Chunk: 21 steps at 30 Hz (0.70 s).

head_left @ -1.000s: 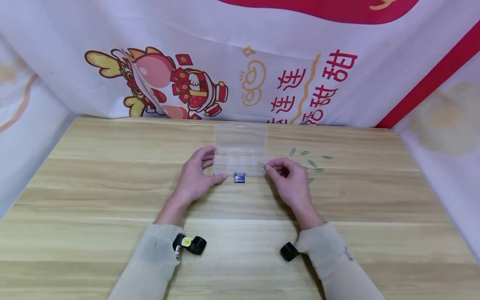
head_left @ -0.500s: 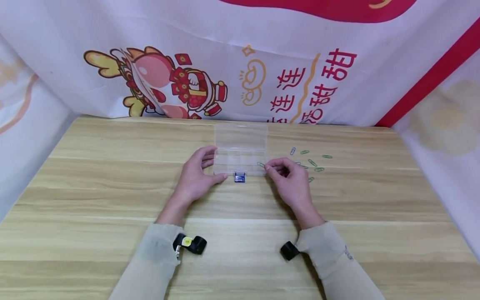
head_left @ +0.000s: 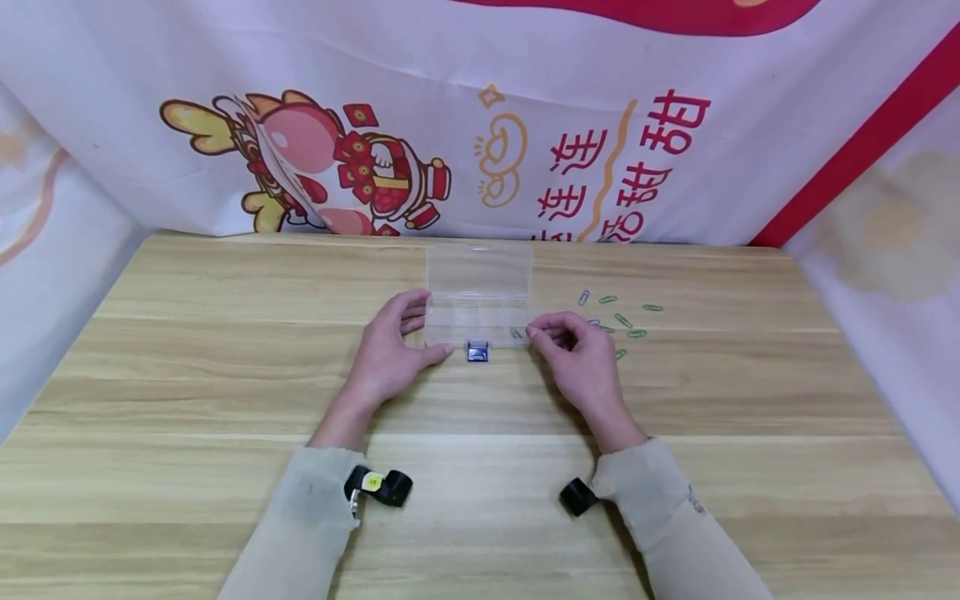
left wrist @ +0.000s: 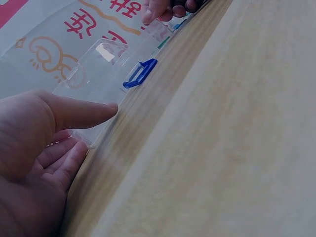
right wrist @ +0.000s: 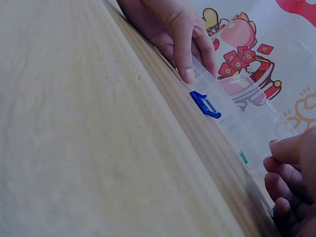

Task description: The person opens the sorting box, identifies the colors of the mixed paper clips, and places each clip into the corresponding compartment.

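Note:
A clear plastic compartment box (head_left: 480,310) lies with its lid raised at the back and a blue latch (head_left: 477,352) hanging at its front. My left hand (head_left: 392,343) grips the box's left end, thumb at the front edge and fingers round the side. Inside the rightmost part of the box is a green paper clip (right wrist: 243,157). My right hand (head_left: 576,354) is at the box's right end, fingers loosely bent, thumb and forefinger tips slightly apart beside the wall. Several green and blue paper clips (head_left: 623,321) lie scattered on the table, some partly hidden behind my right hand.
The wood-grain table (head_left: 480,517) stretches out on all sides of the box. A white printed cloth (head_left: 465,50) hangs along the table's back edge, close behind the raised lid. Each sleeve carries a black wrist camera (head_left: 395,488).
The green paper clip that my right thumb and forefinger pinched over the box has left them and lies lower, in the right compartment. The left hand keeps its grip; the head view shifts slightly.

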Each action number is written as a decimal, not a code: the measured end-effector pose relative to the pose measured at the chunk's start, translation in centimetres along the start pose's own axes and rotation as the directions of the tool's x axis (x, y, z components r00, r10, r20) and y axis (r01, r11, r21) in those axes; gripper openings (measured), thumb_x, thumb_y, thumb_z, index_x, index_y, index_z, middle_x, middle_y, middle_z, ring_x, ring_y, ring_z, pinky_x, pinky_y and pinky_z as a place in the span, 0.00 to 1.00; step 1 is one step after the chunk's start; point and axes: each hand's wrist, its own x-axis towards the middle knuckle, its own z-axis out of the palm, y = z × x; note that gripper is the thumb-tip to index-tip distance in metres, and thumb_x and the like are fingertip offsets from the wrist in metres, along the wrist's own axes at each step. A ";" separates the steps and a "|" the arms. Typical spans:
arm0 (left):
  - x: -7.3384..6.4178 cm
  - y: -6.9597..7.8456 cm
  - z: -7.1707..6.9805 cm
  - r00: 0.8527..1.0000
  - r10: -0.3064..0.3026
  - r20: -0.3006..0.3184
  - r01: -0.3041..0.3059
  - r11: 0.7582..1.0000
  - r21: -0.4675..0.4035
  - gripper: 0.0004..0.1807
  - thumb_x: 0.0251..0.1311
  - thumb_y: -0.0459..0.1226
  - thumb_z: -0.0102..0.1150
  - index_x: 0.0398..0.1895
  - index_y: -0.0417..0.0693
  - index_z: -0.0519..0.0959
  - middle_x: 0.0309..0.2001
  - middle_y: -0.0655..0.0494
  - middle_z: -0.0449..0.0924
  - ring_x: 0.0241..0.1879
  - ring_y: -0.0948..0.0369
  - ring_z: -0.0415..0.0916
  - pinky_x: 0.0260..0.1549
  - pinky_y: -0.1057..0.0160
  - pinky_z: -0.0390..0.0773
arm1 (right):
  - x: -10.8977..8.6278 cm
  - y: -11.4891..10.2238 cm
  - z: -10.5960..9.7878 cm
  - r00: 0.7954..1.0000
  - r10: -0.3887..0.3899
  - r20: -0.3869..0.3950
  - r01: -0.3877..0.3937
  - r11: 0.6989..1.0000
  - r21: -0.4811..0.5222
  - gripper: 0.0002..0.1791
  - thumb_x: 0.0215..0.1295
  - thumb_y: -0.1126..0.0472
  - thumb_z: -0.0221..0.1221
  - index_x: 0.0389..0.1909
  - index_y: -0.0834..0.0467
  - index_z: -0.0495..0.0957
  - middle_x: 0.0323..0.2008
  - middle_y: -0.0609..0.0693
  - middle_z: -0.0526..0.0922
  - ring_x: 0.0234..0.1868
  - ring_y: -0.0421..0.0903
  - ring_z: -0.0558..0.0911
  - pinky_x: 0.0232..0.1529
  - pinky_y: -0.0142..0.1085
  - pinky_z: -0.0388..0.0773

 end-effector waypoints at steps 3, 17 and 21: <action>0.0 -0.1 0.0 1.000 0.001 0.002 -0.001 1.000 -0.002 0.47 0.60 0.32 0.79 0.81 0.50 0.66 0.75 0.46 0.73 0.74 0.47 0.74 0.77 0.50 0.76 | 0.0 0.0 0.0 1.000 -0.005 -0.002 0.005 1.000 -0.001 0.07 0.74 0.53 0.69 0.46 0.51 0.89 0.42 0.50 0.88 0.42 0.47 0.81 0.43 0.35 0.80; 0.0 -0.1 0.1 1.000 0.005 0.001 -0.005 1.000 -0.004 0.47 0.60 0.32 0.79 0.81 0.50 0.66 0.75 0.45 0.73 0.74 0.47 0.74 0.77 0.50 0.76 | 0.1 0.2 0.1 0.999 -0.031 -0.007 0.031 1.000 -0.002 0.06 0.74 0.54 0.69 0.45 0.51 0.89 0.41 0.50 0.88 0.41 0.47 0.80 0.40 0.31 0.77; 0.0 -0.1 0.1 1.000 0.011 0.001 -0.011 1.000 -0.004 0.46 0.60 0.32 0.78 0.81 0.49 0.66 0.74 0.45 0.73 0.74 0.47 0.74 0.77 0.50 0.76 | 0.1 0.2 0.1 1.000 -0.029 -0.004 0.029 1.000 0.001 0.06 0.74 0.54 0.69 0.45 0.51 0.89 0.41 0.50 0.88 0.41 0.47 0.80 0.40 0.33 0.77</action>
